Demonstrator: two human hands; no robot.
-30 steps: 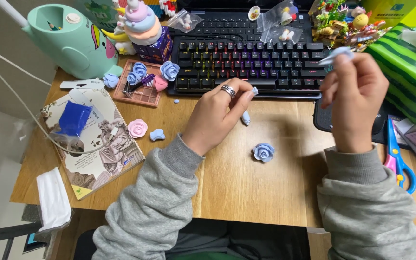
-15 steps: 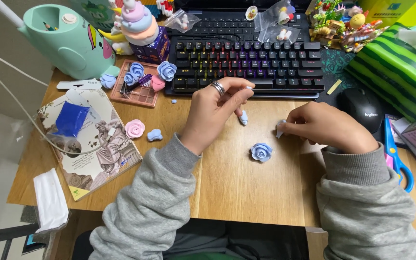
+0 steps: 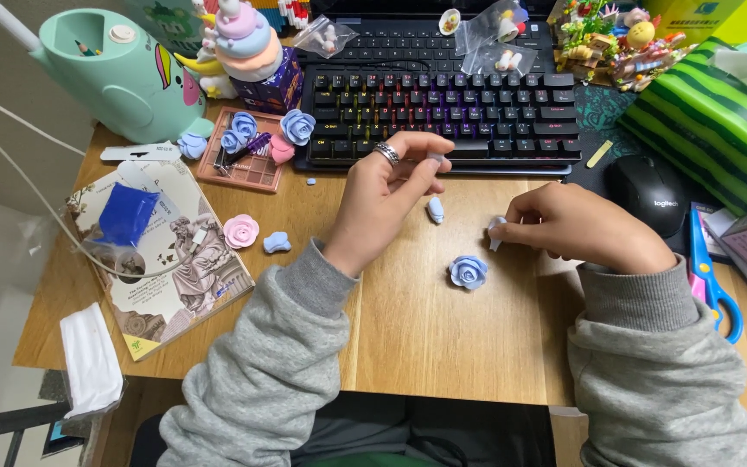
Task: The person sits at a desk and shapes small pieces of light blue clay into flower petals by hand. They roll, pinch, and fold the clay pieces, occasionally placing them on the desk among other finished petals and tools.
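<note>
My left hand (image 3: pixel 386 195), with a ring on one finger, is raised over the wooden desk (image 3: pixel 408 329) and pinches a small pale blue clay bit (image 3: pixel 435 161) between thumb and fingertips. My right hand (image 3: pixel 577 229) rests on the desk and presses a small pale blue clay petal (image 3: pixel 495 232) with its fingertips. A finished blue clay rose (image 3: pixel 469 271) lies on the desk between my forearms. Another small blue clay piece (image 3: pixel 435 209) lies just below my left fingers.
A backlit black keyboard (image 3: pixel 443 108) spans the back. A pink clay rose (image 3: pixel 240 230), a blue clay lump (image 3: pixel 276 243), a book (image 3: pixel 162 251) with a blue clay bag (image 3: pixel 125 214), a tray of blue roses (image 3: pixel 248 147), a mint green holder (image 3: pixel 118 73), a black mouse (image 3: pixel 650 195) and blue scissors (image 3: pixel 711 277) surround me.
My right hand came down from in front of the keyboard to the desk, bringing a small clay petal with it. My left hand stayed in place.
</note>
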